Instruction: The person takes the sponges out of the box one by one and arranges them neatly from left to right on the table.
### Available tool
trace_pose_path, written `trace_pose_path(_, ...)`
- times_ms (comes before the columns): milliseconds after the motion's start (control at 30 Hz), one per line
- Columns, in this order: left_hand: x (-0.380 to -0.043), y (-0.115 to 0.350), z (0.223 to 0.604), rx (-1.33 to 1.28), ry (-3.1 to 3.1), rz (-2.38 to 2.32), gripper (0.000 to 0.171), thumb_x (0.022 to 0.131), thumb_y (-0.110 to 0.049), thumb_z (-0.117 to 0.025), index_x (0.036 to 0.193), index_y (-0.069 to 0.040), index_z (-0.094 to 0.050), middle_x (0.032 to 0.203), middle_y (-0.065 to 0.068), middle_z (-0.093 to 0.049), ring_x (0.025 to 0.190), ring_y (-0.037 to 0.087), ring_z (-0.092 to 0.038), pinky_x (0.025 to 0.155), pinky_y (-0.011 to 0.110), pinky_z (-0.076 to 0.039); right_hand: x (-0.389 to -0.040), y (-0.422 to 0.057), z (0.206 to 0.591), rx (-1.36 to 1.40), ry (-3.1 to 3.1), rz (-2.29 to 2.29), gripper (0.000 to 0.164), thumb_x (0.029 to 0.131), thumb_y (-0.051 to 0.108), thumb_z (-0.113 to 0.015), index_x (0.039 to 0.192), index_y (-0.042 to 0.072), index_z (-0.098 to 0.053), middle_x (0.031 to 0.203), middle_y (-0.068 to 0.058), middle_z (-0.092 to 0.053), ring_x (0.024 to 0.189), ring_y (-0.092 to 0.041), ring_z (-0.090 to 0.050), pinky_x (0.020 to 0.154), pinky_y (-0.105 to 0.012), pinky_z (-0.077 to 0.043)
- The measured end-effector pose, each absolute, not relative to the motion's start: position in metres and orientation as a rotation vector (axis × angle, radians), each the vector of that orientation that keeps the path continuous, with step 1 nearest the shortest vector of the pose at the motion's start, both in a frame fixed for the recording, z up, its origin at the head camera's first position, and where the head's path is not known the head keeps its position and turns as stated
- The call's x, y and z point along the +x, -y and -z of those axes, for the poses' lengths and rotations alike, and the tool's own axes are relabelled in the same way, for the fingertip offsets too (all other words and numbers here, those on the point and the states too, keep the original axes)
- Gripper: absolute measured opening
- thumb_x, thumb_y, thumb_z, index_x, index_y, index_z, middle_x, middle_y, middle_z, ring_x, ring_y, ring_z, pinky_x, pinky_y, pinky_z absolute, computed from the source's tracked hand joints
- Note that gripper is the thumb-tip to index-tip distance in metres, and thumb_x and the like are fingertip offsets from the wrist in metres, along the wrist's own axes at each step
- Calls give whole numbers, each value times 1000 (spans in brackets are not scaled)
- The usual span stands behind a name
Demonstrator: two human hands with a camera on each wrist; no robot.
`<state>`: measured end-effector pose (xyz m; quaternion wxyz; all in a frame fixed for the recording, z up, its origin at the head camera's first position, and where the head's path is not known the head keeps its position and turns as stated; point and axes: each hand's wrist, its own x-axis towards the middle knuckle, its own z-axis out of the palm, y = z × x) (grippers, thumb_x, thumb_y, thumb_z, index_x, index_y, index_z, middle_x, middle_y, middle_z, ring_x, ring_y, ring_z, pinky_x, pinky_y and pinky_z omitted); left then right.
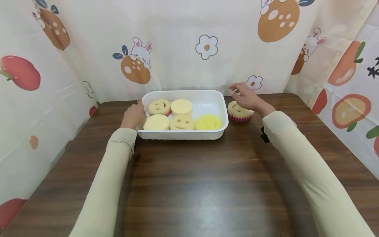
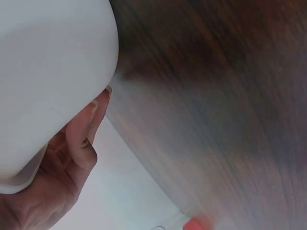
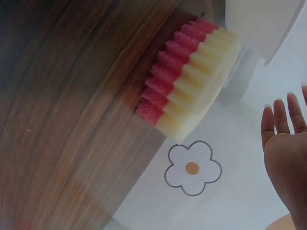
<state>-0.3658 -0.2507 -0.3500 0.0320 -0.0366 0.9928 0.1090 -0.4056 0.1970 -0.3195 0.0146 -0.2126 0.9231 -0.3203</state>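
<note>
A white rectangular tray stands on the table, and my left hand grips its left side. In the left wrist view the fingers lie along the tray's outer wall, while the thumb is hidden. Just right of the tray sits a round, scalloped smiley sponge, cream above and pink-red below. Over it hovers my right hand, holding nothing. The right wrist view shows that hand's fingers extended, apart from the sponge's ridged side.
Inside the tray lie several round sponges: two with cut-out faces, two plain cream ones and a bright yellow one. The dark wooden table extends toward me. A printed curtain hangs right behind the tray.
</note>
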Motion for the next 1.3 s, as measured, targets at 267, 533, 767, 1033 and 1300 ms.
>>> trace_pose_path(267,-364,248,343,-178,-3000,-347,68,98,-15,-39,152,12,-8,139,37,-46,127,51,-50,102,60,-44,-402,-181,312,-714,-2857,986,55,105,40,-40,147,4,-39,147,-21,-36,136,-36,-40,110,-58,-38)
trace_pose_path(533,-366,244,344,-140,-3071,-345,64,96,-12,-41,148,15,-16,131,37,-52,119,50,-56,98,58,-47,-395,-173,300,-714,-2836,975,63,103,52,-39,147,7,-37,150,-19,-33,138,-36,-38,112,-58,-36)
trace_pose_path(767,-365,250,344,-171,-3096,-329,59,95,-12,-44,143,16,-24,126,36,-55,117,50,-57,97,59,-48,-389,-159,289,-731,-2805,960,62,103,51,-41,148,9,-35,153,-16,-31,139,-34,-37,113,-58,-36)
trace_pose_path(1033,-362,250,347,-158,-3083,-277,66,93,-11,-47,146,17,-20,129,37,-54,118,51,-56,96,60,-48,-387,-149,291,-729,-2785,938,68,102,55,-39,152,10,-30,158,-15,-27,143,-34,-35,114,-57,-35)
trace_pose_path(1300,-363,248,346,-171,-3108,-279,68,91,-12,-48,146,17,-21,127,37,-56,115,51,-58,94,60,-49,-389,-132,287,-777,-2814,881,66,102,51,-43,150,8,-32,155,-17,-31,143,-34,-37,116,-53,-34)
